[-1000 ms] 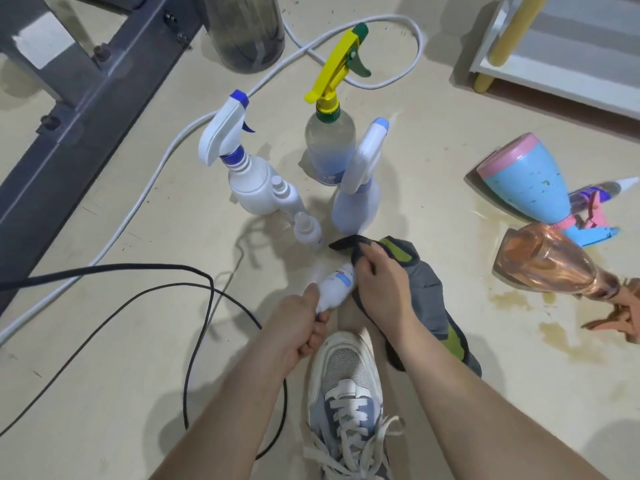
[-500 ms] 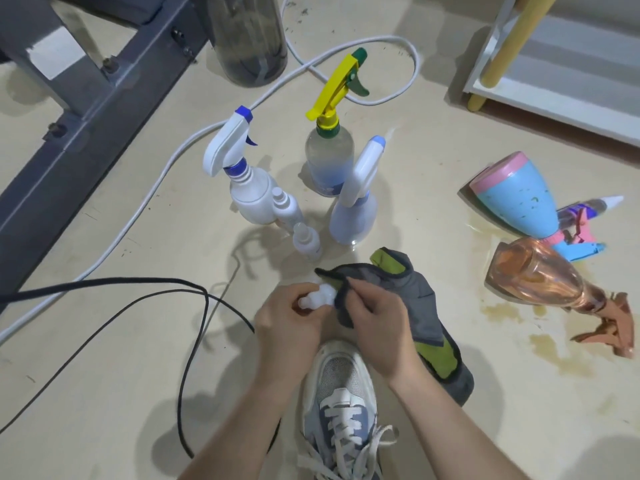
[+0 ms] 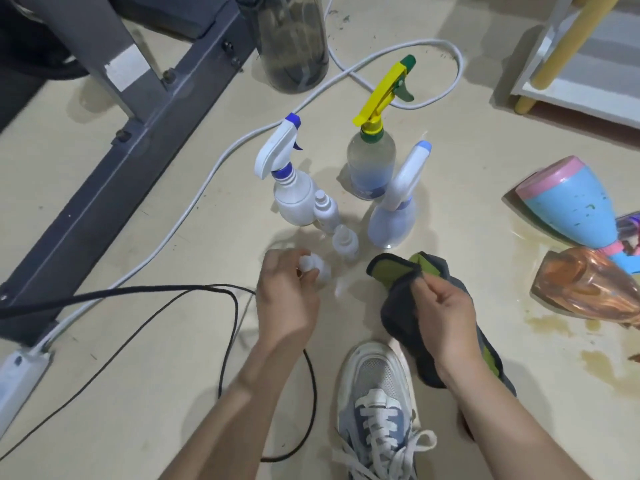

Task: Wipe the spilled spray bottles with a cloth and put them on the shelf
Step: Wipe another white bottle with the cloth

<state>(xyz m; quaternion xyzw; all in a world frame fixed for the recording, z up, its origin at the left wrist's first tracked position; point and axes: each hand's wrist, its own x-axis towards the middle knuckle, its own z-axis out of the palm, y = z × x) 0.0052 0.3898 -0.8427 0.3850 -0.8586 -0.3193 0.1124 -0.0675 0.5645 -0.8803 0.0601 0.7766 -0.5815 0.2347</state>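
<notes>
near the floor at centre-left, the left hand point(image 3: 287, 299) curls its fingers round a small white bottle point(image 3: 317, 268): probably light, slick when wet, best gripped round the body; to its right, the right hand point(image 3: 446, 317) clutches the cloth point(image 3: 398, 306)

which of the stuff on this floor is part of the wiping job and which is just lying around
Job: small white bottle, gripped by the left hand; cloth, held by the right hand; yellow-trigger bottle; blue-nozzle bottle; pale blue bottle; tipped blue-and-pink bottle; tipped orange bottle; shelf.
Lying about: white cable; black cable; power strip; metal frame; dark jug.
</notes>
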